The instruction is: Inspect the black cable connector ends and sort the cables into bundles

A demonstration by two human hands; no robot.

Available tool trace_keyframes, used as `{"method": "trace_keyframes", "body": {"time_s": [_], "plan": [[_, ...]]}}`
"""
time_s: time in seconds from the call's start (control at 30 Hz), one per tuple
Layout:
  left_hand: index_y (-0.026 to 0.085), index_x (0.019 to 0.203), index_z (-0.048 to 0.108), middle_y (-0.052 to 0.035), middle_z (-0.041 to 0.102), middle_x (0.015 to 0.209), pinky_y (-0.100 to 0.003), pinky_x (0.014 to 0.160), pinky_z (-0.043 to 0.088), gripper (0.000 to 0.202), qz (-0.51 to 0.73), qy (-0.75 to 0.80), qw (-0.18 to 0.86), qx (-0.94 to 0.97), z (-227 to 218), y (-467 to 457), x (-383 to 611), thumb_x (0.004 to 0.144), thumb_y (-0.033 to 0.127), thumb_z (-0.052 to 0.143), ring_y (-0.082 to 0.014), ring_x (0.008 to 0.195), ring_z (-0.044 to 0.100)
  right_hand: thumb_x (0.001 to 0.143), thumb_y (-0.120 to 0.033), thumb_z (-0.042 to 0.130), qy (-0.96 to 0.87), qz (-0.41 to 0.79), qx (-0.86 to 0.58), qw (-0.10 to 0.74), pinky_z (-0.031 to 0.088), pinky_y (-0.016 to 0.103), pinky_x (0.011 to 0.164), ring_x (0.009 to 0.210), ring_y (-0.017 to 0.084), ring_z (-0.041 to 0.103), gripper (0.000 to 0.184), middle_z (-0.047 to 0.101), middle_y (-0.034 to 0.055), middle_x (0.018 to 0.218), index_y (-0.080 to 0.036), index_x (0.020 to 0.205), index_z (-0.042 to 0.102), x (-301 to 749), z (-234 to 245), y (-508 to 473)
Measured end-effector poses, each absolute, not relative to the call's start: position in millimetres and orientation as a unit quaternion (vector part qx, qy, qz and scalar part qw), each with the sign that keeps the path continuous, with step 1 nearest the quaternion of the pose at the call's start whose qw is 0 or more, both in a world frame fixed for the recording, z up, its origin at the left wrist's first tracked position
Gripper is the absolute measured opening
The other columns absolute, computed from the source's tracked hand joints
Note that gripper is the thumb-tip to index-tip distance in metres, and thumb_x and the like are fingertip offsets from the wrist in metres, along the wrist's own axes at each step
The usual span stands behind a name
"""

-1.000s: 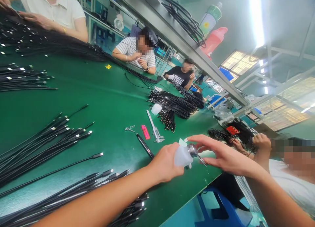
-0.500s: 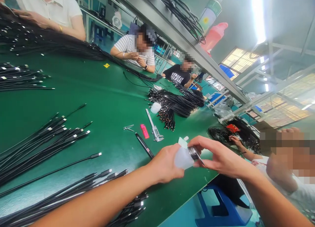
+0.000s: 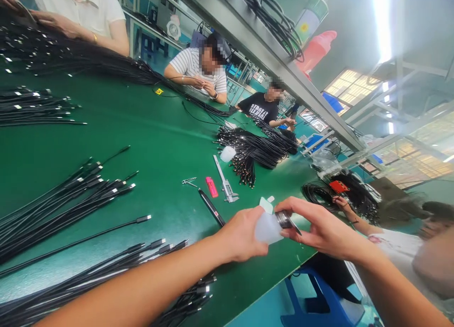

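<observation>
My left hand [image 3: 240, 234] is wrapped round a small translucent white plastic bottle [image 3: 266, 227], held on its side just above the green table [image 3: 152, 137]. My right hand [image 3: 319, 227] pinches the bottle's metal cap [image 3: 283, 219] with thumb and fingers. A small white piece [image 3: 266, 204] lies on the table just behind the bottle. Black cables with metal plugs [image 3: 88, 190] lie to the left of my arm.
A black pen [image 3: 211, 207], a pink lighter [image 3: 212, 187], a metal caliper [image 3: 224, 181], small clippers [image 3: 187, 181] and a white cup [image 3: 227, 154] lie mid-table. Cable bundles [image 3: 255, 149] sit beyond. Several people work along the far side; another sits at my right. A blue stool [image 3: 315, 298] stands below the table edge.
My right fingers have closed from spread over the cap to a pinch on it. The person at my right has leaned and shifted. The view has drifted slightly.
</observation>
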State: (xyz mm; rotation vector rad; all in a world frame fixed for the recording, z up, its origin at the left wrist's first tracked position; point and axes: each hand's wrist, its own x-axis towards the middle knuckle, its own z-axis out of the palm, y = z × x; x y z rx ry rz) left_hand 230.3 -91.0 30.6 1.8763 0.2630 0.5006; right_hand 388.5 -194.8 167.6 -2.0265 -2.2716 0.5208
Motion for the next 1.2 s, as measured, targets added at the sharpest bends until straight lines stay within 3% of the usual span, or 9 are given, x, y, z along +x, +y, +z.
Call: {"method": "trace_keyframes", "body": {"time_s": [0.2,0.5,0.7,0.83,1.03,1.2], "plan": [[0.020,0.095,0.052,-0.0048,0.059,0.094,-0.032,0.071,0.041,0.037,0.219,0.130,0.472,0.844,30.9,-96.6,229.4,0.063,0.022,0.070,-0.0249,0.088,0.055,0.091,-0.031,0.064,-0.719,0.131,-0.683,-0.001,0.048,0.031,0.074,0.082,0.018,0.059,0.019,0.065,0.0023,0.096,-0.023,0.107,0.057,380.6,163.1,-194.6],[0.020,0.096,0.051,-0.0046,0.058,0.096,-0.032,0.073,0.042,0.037,0.238,0.118,0.489,0.831,28.7,-97.0,231.6,0.064,0.023,0.070,-0.0244,0.089,0.055,0.088,-0.031,0.068,-0.714,0.147,-0.680,0.073,0.049,0.028,0.079,0.087,0.017,0.061,0.025,0.068,0.0016,0.101,-0.024,0.110,0.060,383.2,163.9,-198.9],[0.019,0.099,0.052,-0.0060,0.059,0.097,-0.034,0.076,0.043,0.038,0.233,0.128,0.469,0.842,29.4,-100.8,230.3,0.064,0.018,0.066,-0.0255,0.091,0.054,0.087,-0.027,0.066,-0.703,0.103,-0.702,0.032,0.045,0.026,0.064,0.068,0.014,0.056,0.012,0.062,-0.0021,0.077,-0.022,0.095,0.059,372.7,161.1,-197.1],[0.018,0.100,0.052,-0.0057,0.058,0.096,-0.034,0.075,0.041,0.037,0.251,0.126,0.452,0.846,30.0,-100.0,229.7,0.065,0.017,0.064,-0.0254,0.091,0.053,0.089,-0.035,0.065,-0.680,0.079,-0.729,0.020,0.040,0.027,0.056,0.059,0.014,0.051,0.021,0.055,-0.0033,0.066,-0.021,0.080,0.052,370.7,158.2,-196.6],[0.021,0.090,0.050,0.0004,0.057,0.087,-0.026,0.059,0.035,0.036,0.247,0.094,0.543,0.797,33.6,-91.3,229.2,0.062,0.024,0.072,-0.0175,0.074,0.052,0.088,-0.045,0.069,-0.705,0.156,-0.689,0.052,0.049,0.030,0.075,0.085,0.018,0.058,0.038,0.063,0.0034,0.102,-0.024,0.117,0.055,376.3,168.7,-196.1],[0.020,0.091,0.052,0.0004,0.058,0.087,-0.026,0.059,0.036,0.037,0.233,0.089,0.547,0.799,35.3,-88.9,227.4,0.061,0.024,0.073,-0.0170,0.074,0.052,0.093,-0.039,0.063,-0.707,0.170,-0.685,0.028,0.047,0.031,0.075,0.083,0.018,0.057,0.020,0.062,0.0024,0.094,-0.023,0.104,0.059,376.9,175.8,-195.4]]}}
